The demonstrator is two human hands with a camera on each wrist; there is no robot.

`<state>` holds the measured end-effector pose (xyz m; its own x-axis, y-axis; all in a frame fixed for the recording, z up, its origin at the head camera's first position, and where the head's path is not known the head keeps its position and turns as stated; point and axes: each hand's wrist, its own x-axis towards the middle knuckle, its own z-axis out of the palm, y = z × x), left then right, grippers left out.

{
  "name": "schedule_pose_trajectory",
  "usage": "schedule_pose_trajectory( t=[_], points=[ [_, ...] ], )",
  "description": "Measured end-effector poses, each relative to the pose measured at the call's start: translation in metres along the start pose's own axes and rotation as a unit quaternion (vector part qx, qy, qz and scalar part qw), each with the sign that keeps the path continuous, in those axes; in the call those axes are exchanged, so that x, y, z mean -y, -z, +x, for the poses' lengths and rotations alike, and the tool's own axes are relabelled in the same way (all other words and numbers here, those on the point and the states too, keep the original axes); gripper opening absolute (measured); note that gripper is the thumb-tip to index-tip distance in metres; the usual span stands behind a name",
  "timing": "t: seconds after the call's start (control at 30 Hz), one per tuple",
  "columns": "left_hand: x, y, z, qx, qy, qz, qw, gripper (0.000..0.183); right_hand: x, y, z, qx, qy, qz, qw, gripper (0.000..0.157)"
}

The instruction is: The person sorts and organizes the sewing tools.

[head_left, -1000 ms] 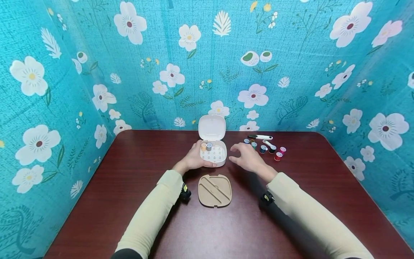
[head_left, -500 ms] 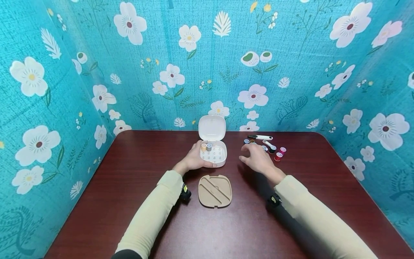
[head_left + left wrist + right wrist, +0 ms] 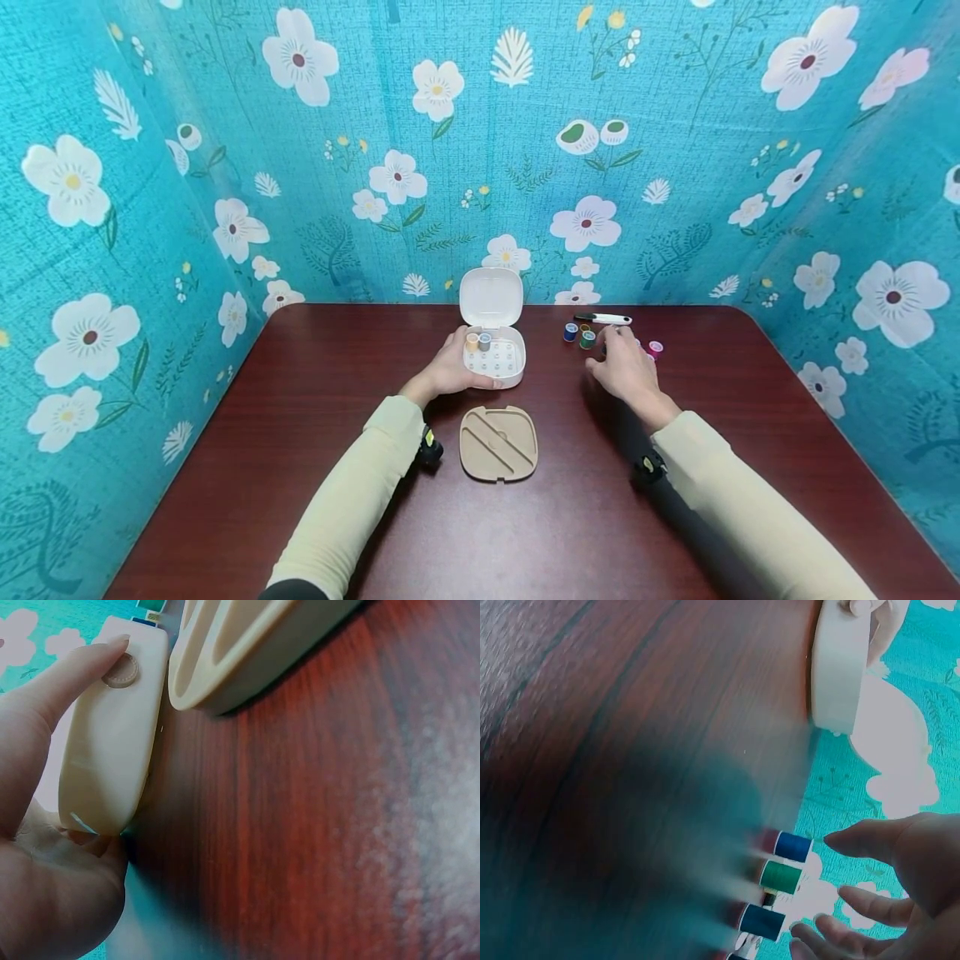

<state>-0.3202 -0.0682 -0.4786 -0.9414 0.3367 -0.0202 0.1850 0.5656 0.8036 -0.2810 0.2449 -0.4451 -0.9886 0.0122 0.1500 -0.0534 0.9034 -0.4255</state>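
Observation:
My left hand (image 3: 447, 367) grips the left side of a white sewing box (image 3: 513, 380), its thumb across the front over a round clasp (image 3: 122, 671). The box's lid (image 3: 491, 297) stands raised. Inside, an orange thread spool (image 3: 472, 342) and a grey thread spool (image 3: 485, 342) sit at the back left among rows of small pegs. My right hand (image 3: 625, 367) hovers over loose thread spools, fingers spread and holding nothing. Near it stand a blue spool (image 3: 793, 847), a green spool (image 3: 781, 877) and a dark teal spool (image 3: 762, 921); other spools are partly hidden by the hand.
In front of the box lies a tan grooved tray (image 3: 498, 444). A slim white-and-black tool (image 3: 603, 318) lies behind the spools near the table's back edge. A pink spool (image 3: 656, 348) is right of my right hand. A flowered curtain (image 3: 405, 250) hangs behind the table.
My right hand has moved right, away from the box and over the loose spools, uncovering the blue and green ones. The left hand and the box have stayed put.

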Motion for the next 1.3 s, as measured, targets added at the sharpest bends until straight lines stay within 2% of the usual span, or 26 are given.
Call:
schedule_pose_trajectory(
  t=[0.27, 0.37, 0.7, 0.97, 1.3],
  points=[
    [0.004, -0.002, 0.003, 0.002, 0.008, 0.006, 1.0, 0.117, -0.013, 0.0, 0.005, 0.01, -0.045, 0.022, 0.999, 0.057],
    [0.006, -0.002, 0.004, 0.004, 0.011, 0.002, 0.9999, 0.118, -0.017, -0.001, 0.008, 0.011, -0.051, 0.027, 0.998, 0.063],
    [0.001, 0.0, 0.0, 0.004, 0.003, -0.003, 1.0, 0.117, -0.022, -0.004, 0.015, 0.038, -0.048, 0.051, 0.997, 0.067],
    [0.003, -0.001, 0.003, 0.006, 0.01, 0.013, 0.9998, 0.115, -0.024, -0.004, 0.022, 0.034, -0.055, 0.076, 0.995, 0.062],
    [0.003, -0.001, 0.003, 0.007, 0.011, 0.006, 0.9999, 0.116, -0.028, -0.01, 0.03, -0.003, -0.072, 0.091, 0.993, 0.052]
  ],
)
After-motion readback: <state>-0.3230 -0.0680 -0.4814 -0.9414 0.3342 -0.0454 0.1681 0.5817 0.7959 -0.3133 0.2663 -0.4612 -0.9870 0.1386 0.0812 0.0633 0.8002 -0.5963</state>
